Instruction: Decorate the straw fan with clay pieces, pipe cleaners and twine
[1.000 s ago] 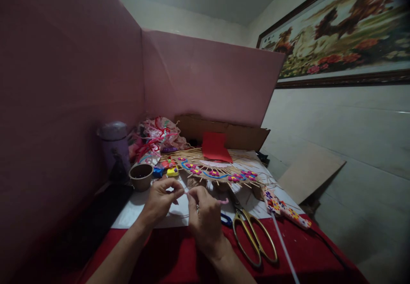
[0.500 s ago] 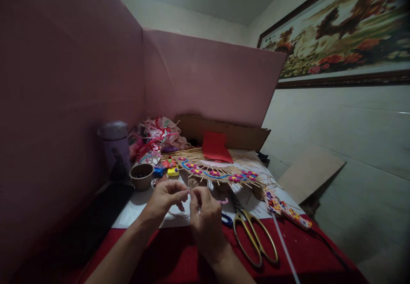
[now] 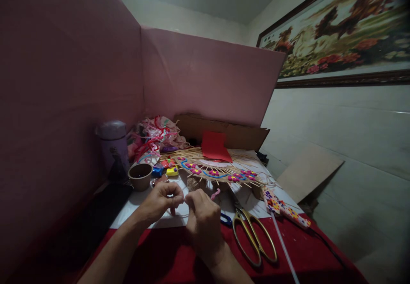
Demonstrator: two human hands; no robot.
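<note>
My left hand (image 3: 165, 199) is closed in a pinch, its thumb and forefinger meeting the fingertips of my right hand (image 3: 202, 211). What lies between the fingertips is too small to make out. From behind my right hand's curled fingers a short fuzzy pink pipe cleaner (image 3: 215, 194) sticks up with a bent tip; the rest of it is hidden by the hand. Just beyond both hands lies a curved cardboard band (image 3: 221, 176) decorated with pink and yellow flowers and a blue wavy line, with thin sticks fanning out of it.
Gold-handled scissors (image 3: 254, 237) lie right of my hands, by a blue handle (image 3: 226, 219). A flowered glue gun (image 3: 285, 209) with a glue stick rests farther right. On the left stand a brown cup (image 3: 140, 184) and a purple tumbler (image 3: 113, 151). Red paper (image 3: 215, 147) lies behind.
My hands have lowered slightly, and my right hand has turned so its back faces up more. The pink pipe cleaner's end has swung up and left with it.
</note>
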